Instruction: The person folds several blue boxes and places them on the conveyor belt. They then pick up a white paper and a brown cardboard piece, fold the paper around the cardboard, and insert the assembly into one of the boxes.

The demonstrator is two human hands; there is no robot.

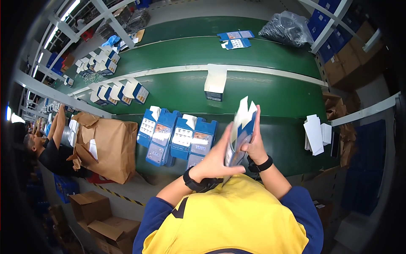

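Grasping a slim cardboard carton [244,136], blue-sided, between both hands [215,161] [256,147], pointed flaps [244,115] (white) upright

Strip lights [70,9] are glowing at the far left, a long green bench [270,91] is stretching from left to right between white posts [113,23], and yellow-and-black tape [120,195] is crossing the grey floor [127,207] at near left.

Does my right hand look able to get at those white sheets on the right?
Probably yes, once your right hand lets go of the blue carton; I see nothing standing between that hand and the white sheets.
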